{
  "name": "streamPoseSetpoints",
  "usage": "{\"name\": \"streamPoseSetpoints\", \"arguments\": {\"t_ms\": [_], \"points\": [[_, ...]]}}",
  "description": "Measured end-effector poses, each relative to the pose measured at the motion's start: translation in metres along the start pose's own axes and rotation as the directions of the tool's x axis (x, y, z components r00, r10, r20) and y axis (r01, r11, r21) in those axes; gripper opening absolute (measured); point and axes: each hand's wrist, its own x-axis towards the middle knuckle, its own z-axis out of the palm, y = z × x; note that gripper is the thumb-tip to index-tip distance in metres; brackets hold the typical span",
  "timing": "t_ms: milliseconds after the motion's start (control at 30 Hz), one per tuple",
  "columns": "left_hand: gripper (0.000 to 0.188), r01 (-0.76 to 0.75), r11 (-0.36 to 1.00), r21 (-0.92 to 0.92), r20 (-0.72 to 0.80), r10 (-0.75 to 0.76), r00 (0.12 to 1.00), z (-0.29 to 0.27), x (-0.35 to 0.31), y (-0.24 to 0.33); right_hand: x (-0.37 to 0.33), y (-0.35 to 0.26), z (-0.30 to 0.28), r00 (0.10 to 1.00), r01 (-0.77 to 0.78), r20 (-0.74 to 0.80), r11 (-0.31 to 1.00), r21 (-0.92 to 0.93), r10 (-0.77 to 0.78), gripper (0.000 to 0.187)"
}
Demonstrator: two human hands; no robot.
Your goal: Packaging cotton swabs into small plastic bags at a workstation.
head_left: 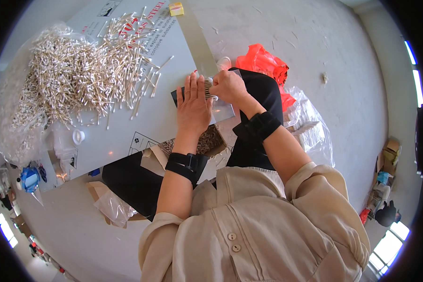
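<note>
A small row of cotton swabs lies side by side at the table's right edge, between my two hands. My left hand rests flat with its fingers stretched out, against the left side of the row. At the row's right side my right hand has its fingers curled in; what they hold, if anything, is hidden. Under the hands is a flat shiny plate, partly covered by them. A large loose heap of cotton swabs spreads over the table to the left.
Clear plastic wraps the heap's left side on the grey table. A small yellow box sits at the far edge. Below stands an open carton with swabs inside. Right of my leg are a red bag and a clear bag of white packs.
</note>
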Motion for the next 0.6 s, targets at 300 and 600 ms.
{"name": "streamPoseSetpoints", "arguments": {"t_ms": [300,600], "points": [[0.060,-0.004,1.000,0.016,-0.032,0.005,0.999,0.004,0.004,-0.002,0.002,0.003,0.001,0.999,0.040,-0.023,0.999,-0.028,-0.041,0.020],[0.065,-0.086,0.996,-0.030,-0.018,0.085,0.996,-0.001,0.002,-0.012,0.000,-0.009,-0.006,0.999,-0.009,0.040,0.996,-0.088,0.012,0.020]]}}
